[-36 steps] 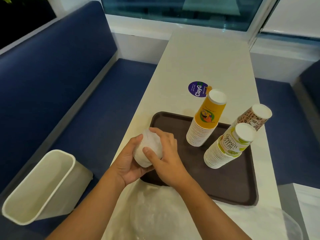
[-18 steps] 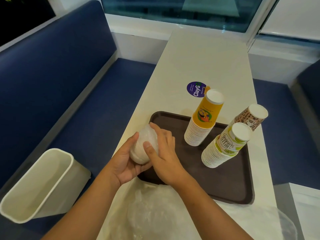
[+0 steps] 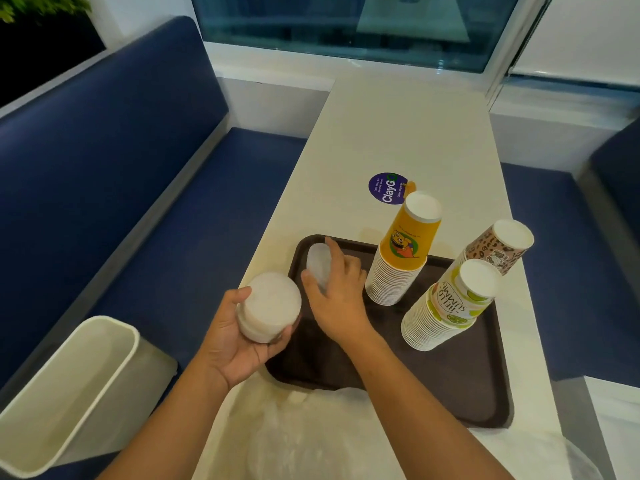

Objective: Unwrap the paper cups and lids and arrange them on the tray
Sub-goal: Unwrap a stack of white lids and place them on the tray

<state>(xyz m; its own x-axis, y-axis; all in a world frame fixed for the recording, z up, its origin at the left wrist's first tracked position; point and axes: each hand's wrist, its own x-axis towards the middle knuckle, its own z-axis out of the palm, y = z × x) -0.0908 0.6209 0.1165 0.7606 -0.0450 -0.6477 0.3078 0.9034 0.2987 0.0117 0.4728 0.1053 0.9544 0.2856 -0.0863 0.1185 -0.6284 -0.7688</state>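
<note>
From my feed, the left hand (image 3: 239, 337) sits at centre-left of the frame, its fingers and thumb wrapped round a stack of lids (image 3: 270, 306) held just off the near-left edge of the tray (image 3: 450, 393); the stack's underside is hidden in the palm. Just to its right, the right hand (image 3: 337, 296) grips a smaller stack of lids (image 3: 320, 268) over the tray's upper-left corner, thumb on the near side and fingers curled over the far side. I cannot tell whether that stack touches the tray, as the hand covers its lower part. Three upside-down cup stacks stand on the tray toward centre-right: a yellow cup stack (image 3: 401, 258), a green-printed cup stack (image 3: 446, 306) nearest me, and a pink patterned cup stack (image 3: 498, 251) whose lower half is hidden behind the green one. Crumpled plastic wrap (image 3: 311, 438) lies along the bottom of the frame, overlapping the tray's near edge and cut off below. A white bin (image 3: 69, 393) at lower left is partly cropped. A purple sticker (image 3: 388, 188) on the table (image 3: 398, 133) is partly covered by the yellow stack.
</note>
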